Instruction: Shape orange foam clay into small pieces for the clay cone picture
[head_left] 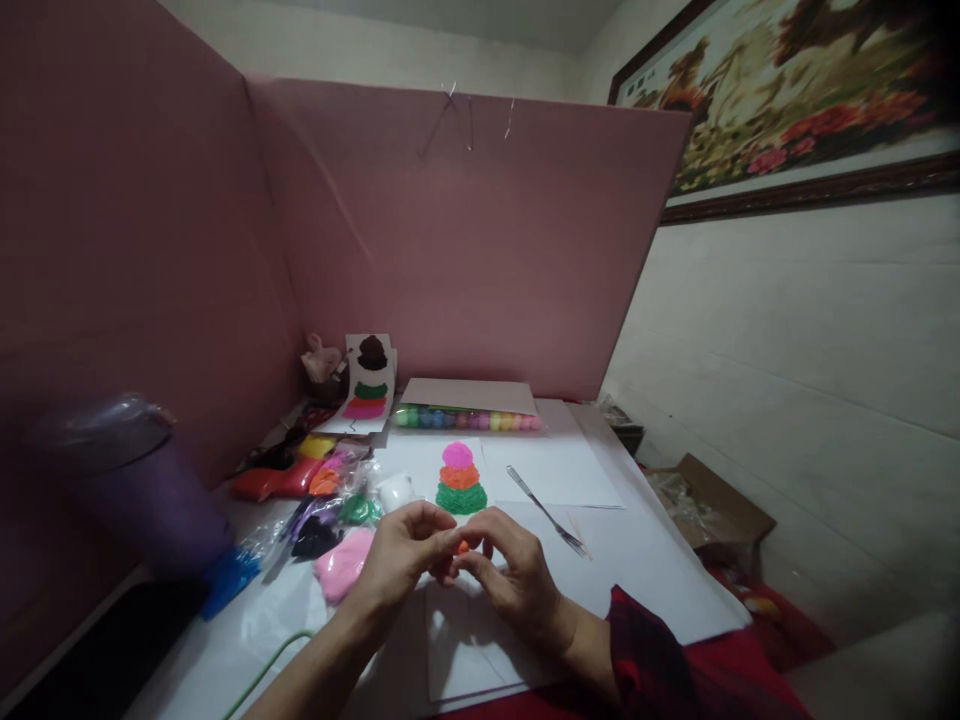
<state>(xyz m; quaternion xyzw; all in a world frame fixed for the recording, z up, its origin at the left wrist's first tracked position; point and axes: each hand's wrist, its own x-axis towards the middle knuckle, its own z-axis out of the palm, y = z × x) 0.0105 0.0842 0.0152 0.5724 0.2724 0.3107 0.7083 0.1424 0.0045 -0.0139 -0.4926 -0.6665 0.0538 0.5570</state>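
My left hand (401, 558) and my right hand (510, 570) meet above the white table (645, 560), fingers pinched together on a small orange piece of clay (463, 547). Just beyond them, on a white sheet (420, 460), lies a stacked clay figure (460, 479): pink on top, orange in the middle, green at the bottom. A pink lump of clay (341, 565) rests left of my left hand. A metal fork (547, 512) lies to the right of the figure.
Bags of coloured clay (307, 480) crowd the left side. A row of coloured balls in a clear pack (469, 420) sits at the back, beside a picture card (369, 385). A purple lidded container (142, 480) stands far left. Pink boards wall the table.
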